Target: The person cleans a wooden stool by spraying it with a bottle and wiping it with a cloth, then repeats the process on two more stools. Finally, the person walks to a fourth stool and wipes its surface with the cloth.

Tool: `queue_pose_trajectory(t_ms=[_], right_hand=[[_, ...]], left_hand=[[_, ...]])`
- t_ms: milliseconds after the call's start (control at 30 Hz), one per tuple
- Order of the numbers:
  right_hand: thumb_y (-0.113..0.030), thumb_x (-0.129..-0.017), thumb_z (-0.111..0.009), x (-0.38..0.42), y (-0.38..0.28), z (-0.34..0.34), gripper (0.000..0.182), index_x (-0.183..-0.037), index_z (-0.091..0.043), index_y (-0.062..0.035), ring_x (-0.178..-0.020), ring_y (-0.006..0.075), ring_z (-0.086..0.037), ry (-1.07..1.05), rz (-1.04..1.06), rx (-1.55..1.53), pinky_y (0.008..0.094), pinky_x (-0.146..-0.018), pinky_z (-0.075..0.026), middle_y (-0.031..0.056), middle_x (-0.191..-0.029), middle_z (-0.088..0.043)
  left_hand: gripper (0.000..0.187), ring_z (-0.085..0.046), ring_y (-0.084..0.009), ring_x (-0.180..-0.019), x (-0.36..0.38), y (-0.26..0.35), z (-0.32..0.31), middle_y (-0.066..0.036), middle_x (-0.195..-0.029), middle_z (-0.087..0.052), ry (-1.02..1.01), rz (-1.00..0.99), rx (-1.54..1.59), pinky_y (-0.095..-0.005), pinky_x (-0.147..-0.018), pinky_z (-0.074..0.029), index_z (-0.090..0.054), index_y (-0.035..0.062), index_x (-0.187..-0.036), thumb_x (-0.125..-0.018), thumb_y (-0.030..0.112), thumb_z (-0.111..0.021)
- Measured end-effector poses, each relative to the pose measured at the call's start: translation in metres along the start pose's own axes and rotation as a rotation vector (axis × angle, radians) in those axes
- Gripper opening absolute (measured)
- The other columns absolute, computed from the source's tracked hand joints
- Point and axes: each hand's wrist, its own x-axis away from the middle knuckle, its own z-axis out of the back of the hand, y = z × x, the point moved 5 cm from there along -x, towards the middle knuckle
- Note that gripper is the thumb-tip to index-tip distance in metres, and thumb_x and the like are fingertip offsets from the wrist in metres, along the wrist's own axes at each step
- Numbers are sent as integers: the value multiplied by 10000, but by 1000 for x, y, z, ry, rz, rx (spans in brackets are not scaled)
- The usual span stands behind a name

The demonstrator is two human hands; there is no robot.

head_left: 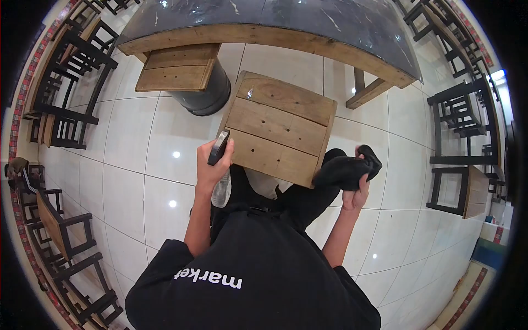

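Observation:
My left hand [214,165] is closed around a small dark block with a pale edge [219,147], held upright by the near left corner of a wooden stool [280,124]. Its exact kind I cannot tell. On the other side, my right hand [356,195] grips a black shoe [344,171] from below, with fingertips showing past its far side. The shoe overlaps my right knee and the stool's near right corner in this view. The slatted stool top stands just in front of my legs. A greyish-white shape [221,190] shows under my left wrist.
Ahead stands a dark marble-patterned table [264,19] with a wooden edge. A second wooden seat [179,69] and a dark round bin [206,93] are under its left side. Chairs [66,225] line the left, more furniture [459,181] the right. White tiles [176,132] cover the floor.

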Motion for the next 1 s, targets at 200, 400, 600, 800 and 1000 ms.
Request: queue_pose_trajectory(t_ms=[200,400,600,800,1000], right_hand=[[-355,-908,-610,-14,-19,-20,642,-1398,-357,-26,-1183,279,-543,55,298,430,449,-1052,-406,155,-1261,-559],[-550,-988,-313,-27,-51,-26,601,-1226,-446,-15,-769,302,-676,297,441,530,419,-749,-561,186,-993,-639],[-561,-974,-371,-15,-56,-1,537,-982,-546,-54,-575,202,-593,381,294,211,335,-544,-528,101,-708,-611],[-532,-988,-368,-4,-56,7,524,-949,-510,-30,-589,205,-586,478,281,187,348,-496,-506,87,-773,-569],[-520,-989,-378,-4,-61,8,512,-887,-532,-42,-578,197,-570,468,277,135,334,-511,-506,71,-658,-529]], left_hand=[[267,-516,-60,-466,-3,1,-10,-14,-514,-529,-45,-54,26,-254,-434,-383,-610,-16,-691,-888,163,-632],[250,-584,-97,-484,-10,20,-43,-39,-548,-585,-261,10,144,-255,-456,-440,-632,-22,-721,-882,170,-624],[263,-573,-89,-479,-10,35,-65,-42,-548,-576,-272,-95,-32,-262,-453,-437,-617,-25,-691,-878,159,-619],[251,-502,-65,-447,-10,38,-80,-17,-525,-534,-384,-26,78,-254,-433,-387,-593,-17,-687,-875,147,-624],[237,-512,-57,-456,-7,40,-98,-7,-516,-527,-513,-35,94,-246,-435,-389,-604,-15,-709,-883,145,-621]])
